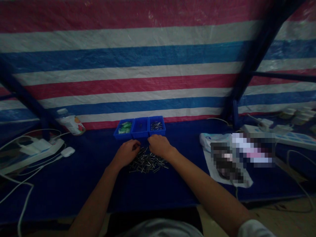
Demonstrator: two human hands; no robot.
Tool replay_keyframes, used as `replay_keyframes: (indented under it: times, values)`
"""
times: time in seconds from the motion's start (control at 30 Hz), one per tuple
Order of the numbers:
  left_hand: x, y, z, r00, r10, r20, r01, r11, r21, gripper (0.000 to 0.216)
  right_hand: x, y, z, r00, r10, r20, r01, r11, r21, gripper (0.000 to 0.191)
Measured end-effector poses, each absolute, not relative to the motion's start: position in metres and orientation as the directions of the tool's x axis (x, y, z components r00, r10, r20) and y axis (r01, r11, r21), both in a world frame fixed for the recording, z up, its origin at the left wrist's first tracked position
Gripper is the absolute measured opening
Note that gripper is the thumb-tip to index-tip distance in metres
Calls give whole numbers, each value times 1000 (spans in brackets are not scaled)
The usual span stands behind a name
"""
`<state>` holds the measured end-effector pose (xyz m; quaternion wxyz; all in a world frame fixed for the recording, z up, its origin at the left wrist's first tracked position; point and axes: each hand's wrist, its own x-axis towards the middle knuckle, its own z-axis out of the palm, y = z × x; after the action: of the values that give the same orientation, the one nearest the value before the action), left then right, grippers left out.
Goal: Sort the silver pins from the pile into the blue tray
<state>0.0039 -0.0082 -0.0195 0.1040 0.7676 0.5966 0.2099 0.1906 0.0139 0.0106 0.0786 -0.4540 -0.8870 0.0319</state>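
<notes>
A loose heap of short, slim, shiny metal-looking rods [148, 164] is being flanked by two bare hands at the center of the frame, the pieces lying at every angle on the smooth, deep-blue tabletop [145, 194]. The heap's left upper edge is being touched or nearly touched by the left hand [127, 152], whose fingers are being held curled, the thumb close to them; whether a rod is being pinched cannot be told. The heap's right upper edge is being covered by the right hand [160, 145], rounded and knuckles up, just below the bins; its fingertips are being hidden, so its grip cannot be told either. Above the hands, three joined, box-shaped blue plastic bins [140, 134] are being lined up in a row: glossy green pieces [125, 127] are being held in the left one, and more slim rods [156, 125] in the right one. The background is being filled by a creased, faintly glossy sheet [148, 52] striped in red, white and blue. At left, a white-capped, labeled bottle [71, 122] is being shown tilted, above a long white power strip [32, 158]. At right, crinkled white plastic wrapping [206, 140] is being partly masked by blurred squares.
</notes>
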Motion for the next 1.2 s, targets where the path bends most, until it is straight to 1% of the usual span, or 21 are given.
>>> replay_keyframes:
  times: [0.13, 0.33, 0.43, 0.53, 0.6, 0.67, 0.77, 0.83, 0.93, 1.03, 1.13, 1.2]
  values:
    - [5, -9, -19, 224, 956, 192, 877, -283, 389, 21, 191, 12, -3, -570, 812, 129, 800, 584, -139, 26]
    - [4, -8, -19, 217, 957, 194, 870, -279, 405, 22, 191, 16, -10, -585, 800, 135, 788, 600, -139, 26]
    - [4, -7, -20, 218, 954, 205, 866, -286, 409, 22, 190, 16, -13, -575, 800, 169, 783, 599, -167, 30]
    - [5, -7, -20, 218, 954, 207, 859, -289, 422, 22, 188, 15, -13, -564, 789, 244, 742, 614, -269, 32]
    - [5, -8, -20, 215, 955, 206, 854, -286, 434, 22, 187, 15, -12, -566, 767, 303, 665, 641, -384, 31]
    - [6, -9, -20, 215, 956, 200, 853, -284, 437, 22, 185, 17, -11, -543, 755, 368, 541, 649, -534, 30]
    - [5, -9, -19, 204, 957, 207, 861, -276, 428, 24, 183, 22, -11, -444, 806, 392, 311, 549, -776, 25]
    - [5, -8, -18, 191, 951, 244, 856, -283, 433, 25, 181, 26, -13, -375, 858, 352, 175, 438, -881, 19]
    - [6, -8, -16, 199, 927, 318, 820, -335, 463, 25, 180, 32, -17, -294, 912, 288, 37, 312, -949, 14]
    - [7, -9, -13, 208, 899, 384, 788, -387, 479, 23, 179, 36, -21, -265, 937, 227, -38, 225, -974, 12]
    - [8, -11, -11, 186, 882, 433, 786, -399, 473, 25, 177, 38, -24, -254, 946, 201, -58, 192, -980, 13]
    - [8, -12, -10, 181, 875, 449, 786, -403, 470, 28, 177, 37, -24, -263, 946, 191, -23, 191, -981, 13]
